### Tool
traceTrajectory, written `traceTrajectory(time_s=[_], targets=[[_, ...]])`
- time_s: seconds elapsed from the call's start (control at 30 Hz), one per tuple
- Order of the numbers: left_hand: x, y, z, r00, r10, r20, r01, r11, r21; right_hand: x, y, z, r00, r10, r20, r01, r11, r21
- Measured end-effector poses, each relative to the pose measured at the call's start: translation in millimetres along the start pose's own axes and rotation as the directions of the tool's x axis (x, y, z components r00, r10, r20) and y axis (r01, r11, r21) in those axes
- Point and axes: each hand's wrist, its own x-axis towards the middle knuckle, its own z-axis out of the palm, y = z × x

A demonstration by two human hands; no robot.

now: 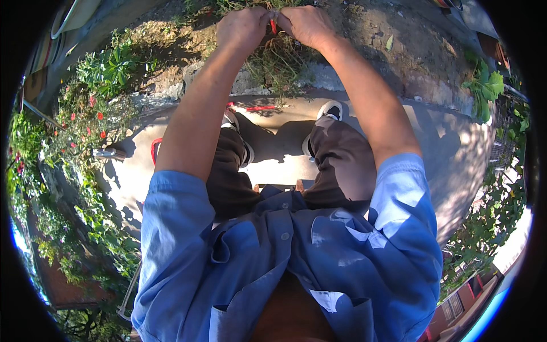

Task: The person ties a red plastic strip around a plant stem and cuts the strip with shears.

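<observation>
Both hands are stretched out at the top edge of the head view, close together above a tangled plant [280, 64] at the edge of a soil bed [367, 38]. My left hand [242, 29] has its fingers bent inward, the tips hidden or too small to read. My right hand [308, 25] meets it from the other side with curled fingers. Between them shows a small red strip [273, 26]; which hand holds it cannot be told. Another red strip [260, 108] lies on the paving below the bed.
A low concrete curb [333, 77] borders the soil. Leafy plants [107, 68] and red flowers [100, 116] grow at the left, with a big-leaved plant [489, 83] at the right. My shoes [330, 110] rest on the paving [277, 169]. A red-rimmed object [155, 149] is partly behind my left arm.
</observation>
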Motion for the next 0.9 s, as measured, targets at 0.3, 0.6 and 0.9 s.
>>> traceTrajectory(time_s=[0.3, 0.6, 0.9], targets=[[-1, -8, -4, 0.994, 0.035, 0.108, 0.0, 0.951, -0.309, -2, 13, 7, 0.998, -0.037, -0.049, 0.036, 0.999, -0.025], [0, -11, 14, 0.993, -0.05, 0.108, 0.089, 0.914, -0.395, -20, -20, -45, 0.998, 0.058, -0.035, -0.05, 0.979, 0.199], [-1, -7, 11, 0.988, -0.041, 0.148, 0.105, 0.886, -0.451, 2, -12, -6, 0.973, -0.082, -0.215, 0.107, 0.988, 0.112]])
